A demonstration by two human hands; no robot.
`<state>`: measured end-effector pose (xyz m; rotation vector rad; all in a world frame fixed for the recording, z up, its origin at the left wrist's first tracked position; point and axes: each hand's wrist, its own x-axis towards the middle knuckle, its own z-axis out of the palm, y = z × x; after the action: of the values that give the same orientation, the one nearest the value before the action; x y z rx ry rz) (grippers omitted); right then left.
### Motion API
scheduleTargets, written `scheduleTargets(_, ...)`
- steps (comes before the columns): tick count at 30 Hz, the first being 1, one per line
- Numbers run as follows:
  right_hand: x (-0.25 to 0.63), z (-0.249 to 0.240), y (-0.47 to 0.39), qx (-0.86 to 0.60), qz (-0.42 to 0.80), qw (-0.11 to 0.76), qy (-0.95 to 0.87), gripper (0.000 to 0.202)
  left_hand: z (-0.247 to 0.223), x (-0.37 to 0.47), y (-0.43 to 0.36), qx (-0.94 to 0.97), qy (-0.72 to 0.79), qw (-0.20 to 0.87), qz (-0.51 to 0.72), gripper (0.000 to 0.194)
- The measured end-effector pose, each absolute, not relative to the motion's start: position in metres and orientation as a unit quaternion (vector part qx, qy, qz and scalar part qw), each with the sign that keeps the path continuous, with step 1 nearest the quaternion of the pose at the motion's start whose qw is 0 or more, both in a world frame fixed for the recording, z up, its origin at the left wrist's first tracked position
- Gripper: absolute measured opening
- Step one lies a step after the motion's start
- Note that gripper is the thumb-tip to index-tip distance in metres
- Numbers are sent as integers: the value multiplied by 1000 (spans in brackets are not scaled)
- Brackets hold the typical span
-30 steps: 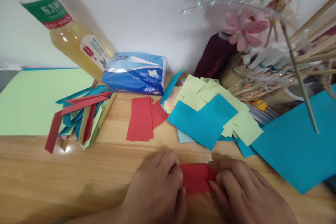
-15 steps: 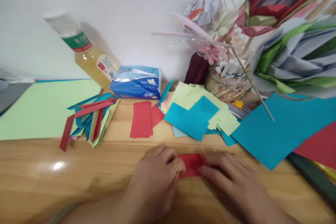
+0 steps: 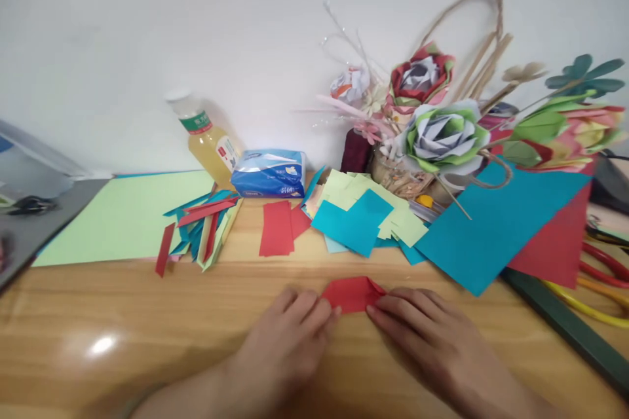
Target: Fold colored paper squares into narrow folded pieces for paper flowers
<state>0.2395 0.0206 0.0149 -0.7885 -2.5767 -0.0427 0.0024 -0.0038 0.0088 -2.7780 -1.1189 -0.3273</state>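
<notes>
At lower centre, the left hand [image 3: 289,337] and right hand [image 3: 432,334] pinch opposite ends of a red paper [image 3: 350,296], perhaps folding; blur hides detail. Aligned edges should crease cleanest.

A papercraft worktable [image 3: 196,321] by a white wall [image 3: 255,46], with paper flowers [image 3: 445,137] and coloured slips [image 3: 354,219].

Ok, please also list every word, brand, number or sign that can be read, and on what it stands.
"倍韧": lower front of the blue-and-white plastic tissue pack; its other print is too small or blurred to read.
"东方", probably: green label band of the clear bottle holding yellow liquid; its remaining print is too blurred.
Folded red paper piece: no text visible.
</notes>
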Motion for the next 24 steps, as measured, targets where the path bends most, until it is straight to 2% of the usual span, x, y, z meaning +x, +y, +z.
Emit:
scheduleTargets(4,245,4,18,-279,-29,217,-935,31,3,-6,-6,-920,-364,89,-115,24)
scheduleTargets(9,252,0,14,-274,-59,184,-942,32,0,-6,-3,-915,-354,101,-165,15)
scheduleTargets(13,259,4,5,-275,-82,141,-947,39,2,-7,0,-924,-329,89,-176,17)
scheduleTargets(18,258,19,-15,-213,-105,93,-967,43,4,-5,1,-907,-370,95,-179,14)
scheduleTargets(22,245,32,-24,-183,-39,98,-977,42,10,7,3,-886,-433,60,-155,26)
scheduleTargets(24,242,35,-22,-192,37,138,-971,41,12,13,5,-876,-458,54,-140,30)
